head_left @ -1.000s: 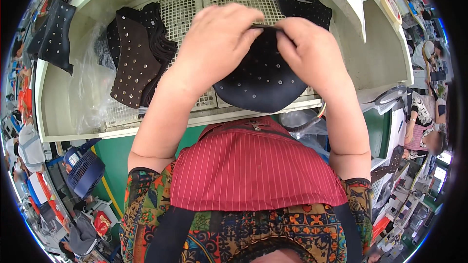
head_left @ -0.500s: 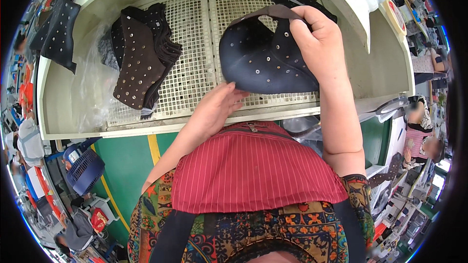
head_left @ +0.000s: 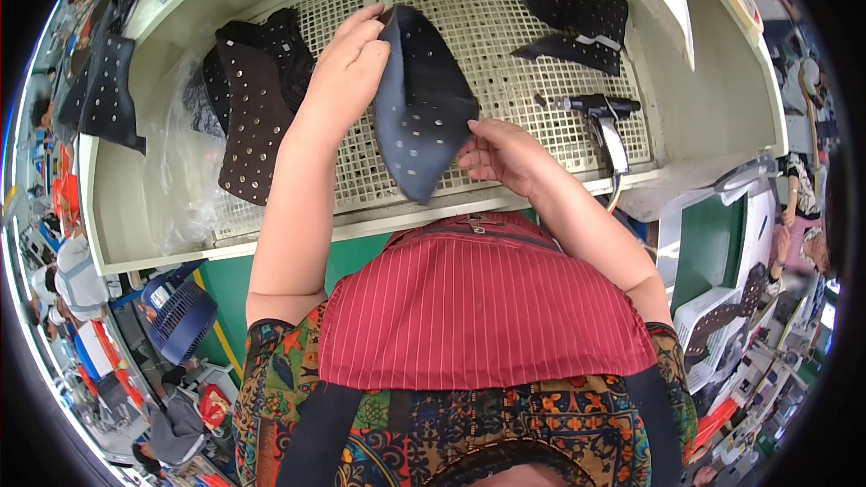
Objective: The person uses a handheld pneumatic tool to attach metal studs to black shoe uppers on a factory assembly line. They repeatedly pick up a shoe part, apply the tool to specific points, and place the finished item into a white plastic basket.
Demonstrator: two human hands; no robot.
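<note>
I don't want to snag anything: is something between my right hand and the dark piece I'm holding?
Nothing visible. Your right hand seems to touch the right edge of the dark piece; the tool lies clear, right of both.

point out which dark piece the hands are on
The bent blue-black piece: left hand grips its top, right hand is at its edge; the left stack and upper-right pieces lie in the tray.

The studded piece [head_left: 424, 117] has passed at its top from the right fingers [head_left: 482, 160] to the left fingers [head_left: 368, 52], and a black tool [head_left: 603, 106] has appeared rightward of the former.
</note>
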